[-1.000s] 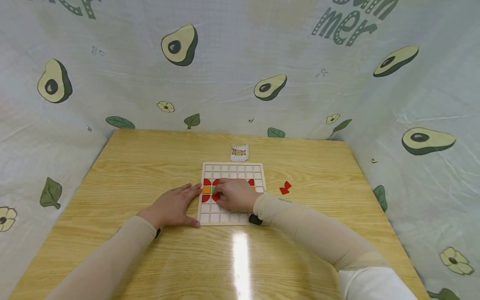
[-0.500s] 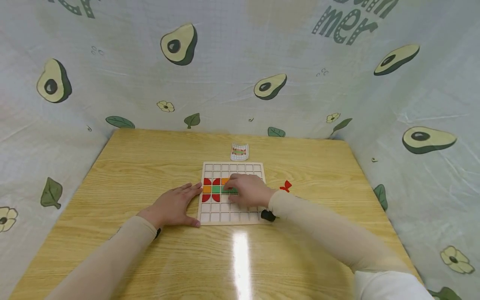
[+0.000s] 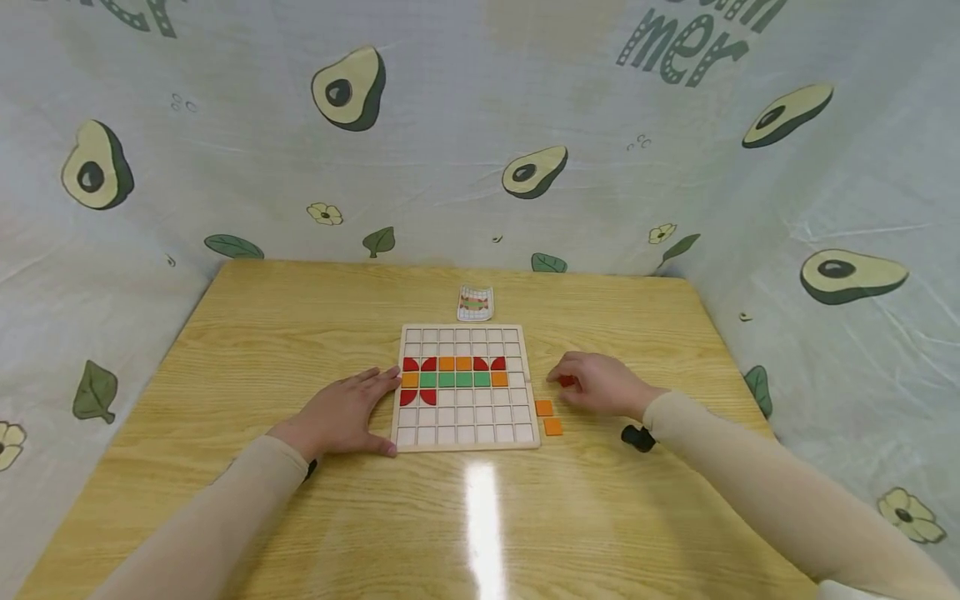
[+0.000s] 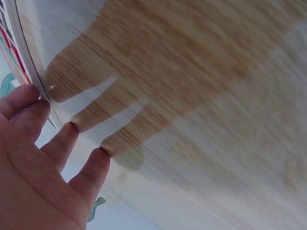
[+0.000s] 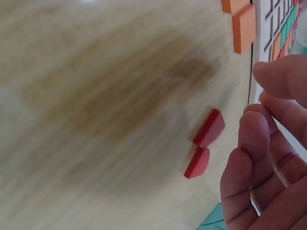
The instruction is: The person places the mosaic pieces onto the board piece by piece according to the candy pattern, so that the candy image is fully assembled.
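A pale gridded board (image 3: pixel 467 437) lies on the table. Its cells hold red rounded-corner tiles (image 3: pixel 428 364), green square tiles (image 3: pixel 464 379) and orange square tiles (image 3: pixel 455 364). My left hand (image 3: pixel 337 414) rests at the board's left edge, fingers spread and thumb by the near corner. In the left wrist view its fingertips (image 4: pixel 104 153) touch the tabletop and board edge. Right of the board, my right hand (image 3: pixel 600 385) hovers with loosely bent fingers around two loose red tiles (image 5: pixel 209 128), which lie on the table apart from the fingers. Nothing shows between its fingertips.
Two loose orange square tiles (image 3: pixel 552 427) lie just right of the board. A small pattern card (image 3: pixel 476 303) sits behind it. The wooden table (image 3: pixel 300 308) meets a printed cloth (image 3: pixel 450 125) at the back and sides.
My right hand has left the board and moved right to the loose red tiles, uncovering the tiles in the grid and the two orange ones beside it. My left hand stays put.
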Motion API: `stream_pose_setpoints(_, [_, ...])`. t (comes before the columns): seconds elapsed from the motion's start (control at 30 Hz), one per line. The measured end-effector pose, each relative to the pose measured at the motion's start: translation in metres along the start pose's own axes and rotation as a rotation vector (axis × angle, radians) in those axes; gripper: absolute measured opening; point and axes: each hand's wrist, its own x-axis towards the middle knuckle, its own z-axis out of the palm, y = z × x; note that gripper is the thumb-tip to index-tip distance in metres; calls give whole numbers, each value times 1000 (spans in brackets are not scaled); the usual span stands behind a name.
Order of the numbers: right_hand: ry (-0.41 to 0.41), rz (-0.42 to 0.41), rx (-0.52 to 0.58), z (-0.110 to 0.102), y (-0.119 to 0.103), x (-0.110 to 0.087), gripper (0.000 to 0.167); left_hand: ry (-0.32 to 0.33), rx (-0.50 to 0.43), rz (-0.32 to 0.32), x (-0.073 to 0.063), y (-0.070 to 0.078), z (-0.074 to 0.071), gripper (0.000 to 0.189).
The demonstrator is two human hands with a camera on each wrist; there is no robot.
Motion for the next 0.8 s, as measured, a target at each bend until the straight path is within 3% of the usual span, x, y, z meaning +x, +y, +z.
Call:
stream_pose_setpoints(0.33, [-69,-21,27,14,-8,0,25,-5,7,-4,1,0,2,108])
stream_pose_setpoints(0.8, [-2,-30,-21,21,-3,1,25,-1,7,-3,1,0,2,108])
